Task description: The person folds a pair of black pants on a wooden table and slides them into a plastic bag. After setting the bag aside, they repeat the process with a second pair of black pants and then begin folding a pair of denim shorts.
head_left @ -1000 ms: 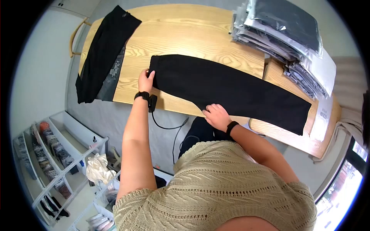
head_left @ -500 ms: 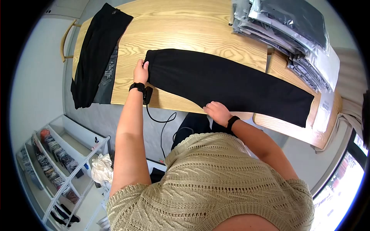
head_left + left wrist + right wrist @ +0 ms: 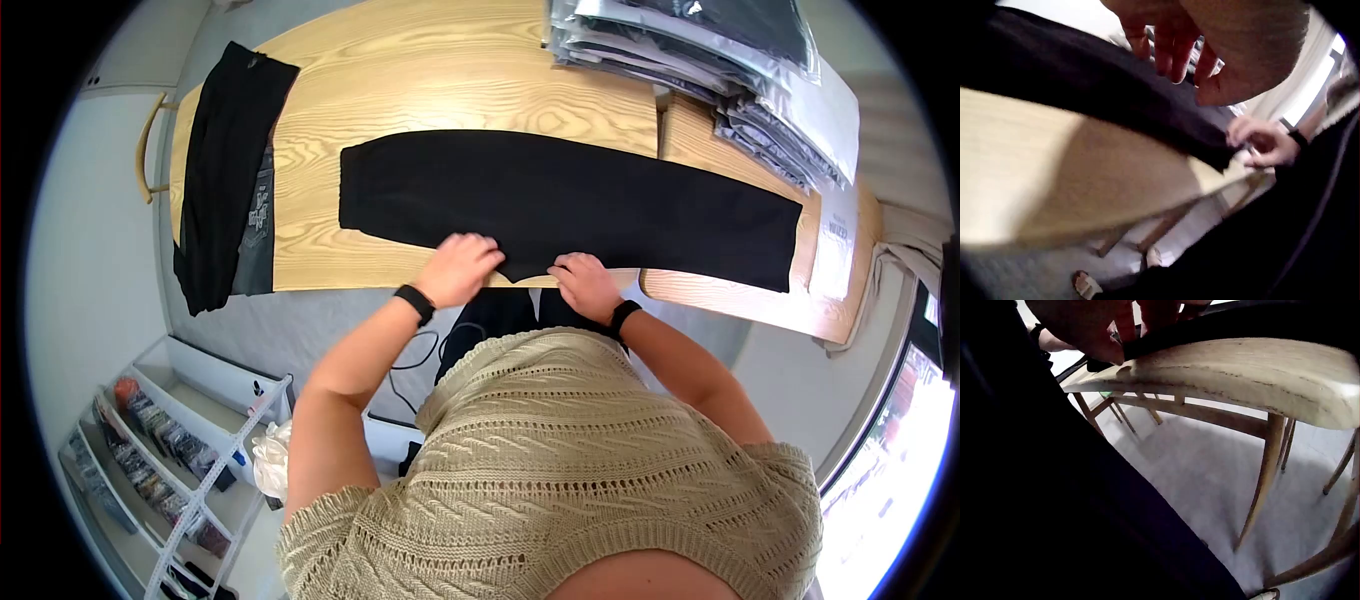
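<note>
Black trousers (image 3: 580, 200) lie folded lengthwise on the wooden table, waistband at the left and leg hems at the right. My left hand (image 3: 460, 270) is over their near edge, just left of the pointed crotch; in the left wrist view its loosely bent fingers (image 3: 1182, 59) hang above the cloth with nothing between them. Right of the crotch, my right hand (image 3: 588, 285) pinches the near edge of the trousers between thumb and fingers. The right wrist view shows that right hand (image 3: 1091, 325) at the table edge, partly cut off by the frame.
Another black garment (image 3: 225, 170) lies at the table's left over a dark grey printed piece (image 3: 257, 225). Plastic-bagged clothes (image 3: 700, 50) are stacked at the back right. A clear bag (image 3: 832, 245) lies by the hems. White shelving (image 3: 200, 480) stands at the lower left.
My left hand has let go of the waistband and moved right along the near edge toward the crotch. The right hand stays at the near edge.
</note>
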### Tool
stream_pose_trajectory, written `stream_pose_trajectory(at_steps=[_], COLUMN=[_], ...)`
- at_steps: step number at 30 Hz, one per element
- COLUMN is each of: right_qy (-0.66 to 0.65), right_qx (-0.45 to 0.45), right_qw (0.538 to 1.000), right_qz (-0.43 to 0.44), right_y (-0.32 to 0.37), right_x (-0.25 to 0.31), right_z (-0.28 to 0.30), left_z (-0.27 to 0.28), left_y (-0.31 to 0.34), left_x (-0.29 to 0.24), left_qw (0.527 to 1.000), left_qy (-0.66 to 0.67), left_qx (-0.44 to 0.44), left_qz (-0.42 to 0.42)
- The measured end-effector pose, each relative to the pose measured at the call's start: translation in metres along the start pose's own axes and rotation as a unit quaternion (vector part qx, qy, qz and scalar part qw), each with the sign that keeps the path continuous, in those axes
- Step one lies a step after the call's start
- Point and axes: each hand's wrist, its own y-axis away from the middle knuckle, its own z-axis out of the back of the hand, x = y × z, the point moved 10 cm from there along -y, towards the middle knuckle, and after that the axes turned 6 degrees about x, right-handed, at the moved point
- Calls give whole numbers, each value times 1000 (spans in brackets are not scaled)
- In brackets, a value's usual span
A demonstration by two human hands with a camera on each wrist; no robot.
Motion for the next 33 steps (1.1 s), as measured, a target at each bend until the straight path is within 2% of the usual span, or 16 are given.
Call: stream_pose_trajectory(at_steps=[3, 5, 9, 10, 14, 18, 21, 29, 31, 32, 33], right_qy=[-1, -4, 6, 9, 117, 142, 109, 99, 113, 95, 96], right_qx=[3, 12, -28, -31, -10, -40, -56, -55, -82, -120, -120], right_qw=[1000, 1000, 1000, 999, 992, 987, 991, 993, 985, 982, 982], right_qz=[-8, -14, -10, -13, -38, -70, -52, -38, -100, -112, -111], right_y=[-1, -1, 5, 8, 20, 39, 40, 46, 57, 63, 65], right_x=[0, 0, 0, -3, -18, -45, -50, -56, -73, -78, -80], right_z=[0, -2, 4, 6, 11, 18, 23, 31, 41, 49, 53], left_z=[-40, -56, -56, -46, -34, -34, -40, -49, -44, -41, -38], left_y=[-7, -9, -15, -16, -13, -10, -9, -3, -1, 2, 4], left_x=[-20, -18, -10, -8, -9, -11, -10, 13, 19, 24, 28], left_qw=[997, 996, 997, 998, 997, 997, 997, 991, 990, 988, 985], left_qy=[-55, -73, -66, -45, -32, -32, -45, -59, -40, -10, 21], left_qx=[45, 38, 30, -11, -62, -66, -57, -25, -33, -48, -63], left_qz=[-28, -20, 20, 35, 46, 33, 38, 114, 131, 144, 157])
